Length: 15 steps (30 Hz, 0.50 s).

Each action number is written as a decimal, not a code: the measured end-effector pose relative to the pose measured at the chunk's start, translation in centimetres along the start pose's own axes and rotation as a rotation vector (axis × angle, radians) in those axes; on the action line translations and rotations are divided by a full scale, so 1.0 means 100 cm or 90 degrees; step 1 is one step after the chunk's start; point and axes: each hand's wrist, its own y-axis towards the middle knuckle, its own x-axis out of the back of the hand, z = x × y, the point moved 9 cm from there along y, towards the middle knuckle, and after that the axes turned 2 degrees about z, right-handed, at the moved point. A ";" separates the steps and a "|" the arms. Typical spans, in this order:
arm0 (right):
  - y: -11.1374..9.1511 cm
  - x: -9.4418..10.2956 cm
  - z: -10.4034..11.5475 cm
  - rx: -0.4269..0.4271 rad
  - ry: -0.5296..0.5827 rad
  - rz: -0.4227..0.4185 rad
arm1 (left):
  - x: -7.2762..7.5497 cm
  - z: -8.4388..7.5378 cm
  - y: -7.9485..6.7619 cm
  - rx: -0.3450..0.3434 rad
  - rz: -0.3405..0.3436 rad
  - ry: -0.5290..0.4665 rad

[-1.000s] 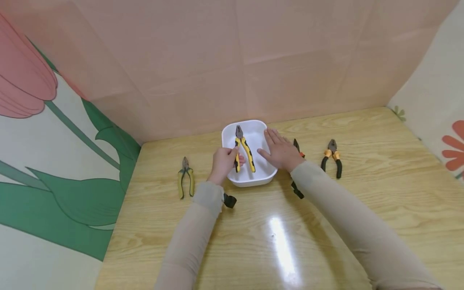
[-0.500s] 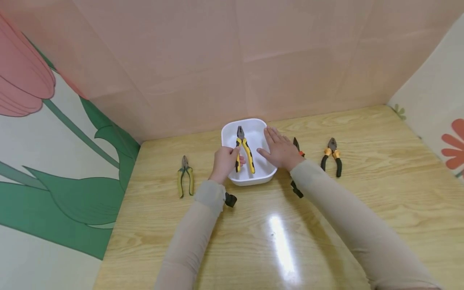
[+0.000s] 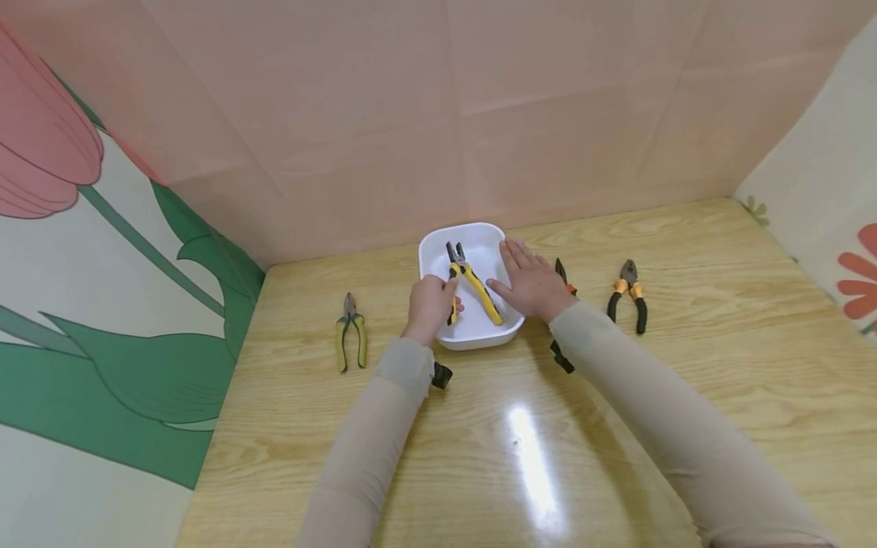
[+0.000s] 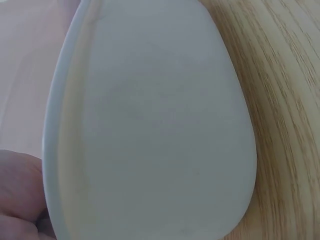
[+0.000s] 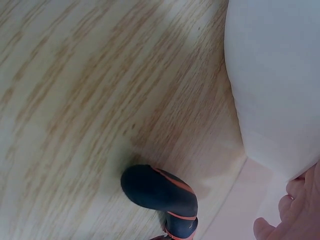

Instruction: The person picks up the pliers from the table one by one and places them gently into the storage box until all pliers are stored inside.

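Note:
Yellow-and-black pliers (image 3: 482, 295) are in the white plastic tub (image 3: 473, 335) in the head view, their jaws spread apart. My left hand (image 3: 430, 306) grips their left handle, which it partly covers. The other handle angles away toward the tub's right side. My right hand (image 3: 530, 283) rests with fairly straight fingers on the tub's right rim, its thumb over the inside. In the left wrist view the tub's outer wall (image 4: 165, 120) hides the pliers, and part of my left hand (image 4: 20, 195) shows beyond the rim. My right fingers (image 5: 300, 210) touch the tub in the right wrist view.
Pliers with olive-yellow handles (image 3: 351, 335) lie left of the tub. Pliers with orange-and-black handles (image 3: 627, 297) lie at the right. Between them and the tub, a black-and-red tool (image 3: 569, 285) is partly hidden by my right arm; its handle (image 5: 160, 189) shows close up.
The pliers' handles and jaws have spread wider, the right handle swinging to the right. My left hand has shifted slightly right; the right hand has stayed on the rim.

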 end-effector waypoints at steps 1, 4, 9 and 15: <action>0.000 0.000 0.000 0.000 -0.001 -0.001 | 0.000 0.000 0.000 0.001 -0.001 0.005; 0.000 0.001 0.001 0.002 0.001 -0.002 | 0.000 -0.001 0.001 0.012 0.001 0.018; 0.000 0.001 0.001 0.003 -0.001 -0.002 | -0.002 0.000 0.002 0.046 0.017 0.047; 0.000 0.000 0.001 0.004 -0.006 0.000 | -0.007 0.003 0.005 0.075 0.037 0.064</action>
